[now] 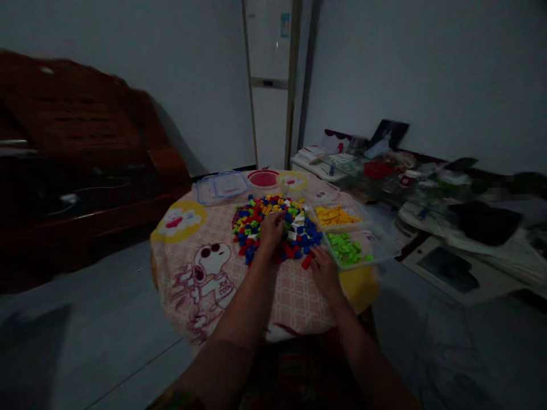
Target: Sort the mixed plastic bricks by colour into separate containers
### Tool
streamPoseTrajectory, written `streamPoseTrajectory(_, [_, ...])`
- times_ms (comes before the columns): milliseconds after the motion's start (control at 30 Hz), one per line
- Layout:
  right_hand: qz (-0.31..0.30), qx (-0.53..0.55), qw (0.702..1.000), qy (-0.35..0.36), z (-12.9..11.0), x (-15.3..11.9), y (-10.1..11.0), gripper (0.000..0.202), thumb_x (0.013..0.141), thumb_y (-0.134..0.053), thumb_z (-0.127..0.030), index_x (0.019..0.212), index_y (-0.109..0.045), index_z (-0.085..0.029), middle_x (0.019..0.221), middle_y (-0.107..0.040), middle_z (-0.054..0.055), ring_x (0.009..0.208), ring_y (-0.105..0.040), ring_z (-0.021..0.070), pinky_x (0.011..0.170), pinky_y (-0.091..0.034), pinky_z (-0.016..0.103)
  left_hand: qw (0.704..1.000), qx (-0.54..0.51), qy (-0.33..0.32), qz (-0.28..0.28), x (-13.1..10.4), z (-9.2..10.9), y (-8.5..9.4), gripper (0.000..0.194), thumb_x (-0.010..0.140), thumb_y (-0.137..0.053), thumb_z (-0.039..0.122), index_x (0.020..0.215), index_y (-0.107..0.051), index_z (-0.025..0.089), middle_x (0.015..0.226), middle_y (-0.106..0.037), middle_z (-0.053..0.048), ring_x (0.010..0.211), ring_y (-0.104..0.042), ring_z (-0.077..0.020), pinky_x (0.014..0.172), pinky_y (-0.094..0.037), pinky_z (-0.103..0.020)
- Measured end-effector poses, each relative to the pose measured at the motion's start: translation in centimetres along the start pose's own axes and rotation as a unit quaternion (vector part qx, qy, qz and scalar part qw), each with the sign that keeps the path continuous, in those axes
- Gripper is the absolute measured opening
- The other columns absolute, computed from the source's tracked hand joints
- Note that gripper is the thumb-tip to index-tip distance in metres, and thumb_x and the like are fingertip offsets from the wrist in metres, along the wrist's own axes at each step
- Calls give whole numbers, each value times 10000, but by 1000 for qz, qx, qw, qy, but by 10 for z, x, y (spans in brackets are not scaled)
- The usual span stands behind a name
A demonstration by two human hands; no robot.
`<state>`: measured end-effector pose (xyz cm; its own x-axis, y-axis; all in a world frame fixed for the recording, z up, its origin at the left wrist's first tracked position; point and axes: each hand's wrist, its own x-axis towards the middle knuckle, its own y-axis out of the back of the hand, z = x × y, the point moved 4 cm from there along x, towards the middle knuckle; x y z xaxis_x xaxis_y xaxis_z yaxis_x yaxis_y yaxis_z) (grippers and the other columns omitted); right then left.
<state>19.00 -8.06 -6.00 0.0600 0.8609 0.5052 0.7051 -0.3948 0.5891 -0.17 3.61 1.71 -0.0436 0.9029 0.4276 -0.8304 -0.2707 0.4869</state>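
Note:
A heap of small toy building bricks (256, 212) in red, blue, green, yellow and white lies on the round table. Over the middle of it is my left hand (272, 230), its fingers curled down and pinched together; whatever they hold is hidden. My right hand (325, 270) rests at the heap's near right edge, fingers apart, with the fingertips beside a red brick (306, 261). Whether they touch it is too dim to tell. Right of the heap, one clear plastic tray holds yellow bricks (335, 216) and another holds green bricks (348, 249).
A patterned cloth (294, 302) covers the table. Clear lids with blue rims (231, 184) and a red round mat (263, 179) lie at its far side. A cluttered glass table (363, 176) stands to the right, a wooden bench (85, 131) to the left.

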Motion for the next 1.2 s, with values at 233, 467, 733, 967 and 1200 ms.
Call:
streamPoseTrajectory(233, [10,9,1000,-11,0,0,3,421,916,-472,-193,1264,-708,-199,1371,-652,130,1279,-596,262,1146,-443,486,989,124,85,17,1,-34,47,245,839,-595,220,987,-784,176,1004,-787,-73,957,-718,-227,885,-521,-304])
streamPoseTrajectory(467, [6,15,1000,-11,2,2,3,417,924,-467,-196,1265,-706,-178,1381,-644,143,1285,-591,259,1158,-428,488,957,252,123,-75,-5,-28,43,244,830,-623,240,985,-811,241,1007,-791,-60,994,-714,-252,815,-517,-291])
streamPoseTrajectory(733, [6,11,1000,-6,0,1,3,419,930,-459,-201,1267,-706,-161,1377,-645,155,1282,-595,264,1155,-432,485,949,261,153,-85,-9,-33,41,384,798,-633,149,1141,-771,252,1157,-756,-79,1124,-677,-269,922,-515,-332])
streamPoseTrajectory(967, [11,13,1000,-14,1,1,4,416,915,-478,-183,1260,-710,-199,1379,-647,129,1277,-597,256,1152,-437,481,946,277,155,-69,-9,-30,43,364,815,-644,195,1151,-772,251,1140,-756,-97,1137,-664,-285,917,-525,-345])
streamPoseTrajectory(1200, [11,6,1000,-10,1,2,3,416,920,-473,-192,1262,-710,-180,1365,-654,146,1276,-598,263,1154,-433,488,946,288,114,-100,-7,-29,40,427,822,-603,157,1205,-756,266,1168,-759,-66,1130,-676,-260,924,-512,-309])
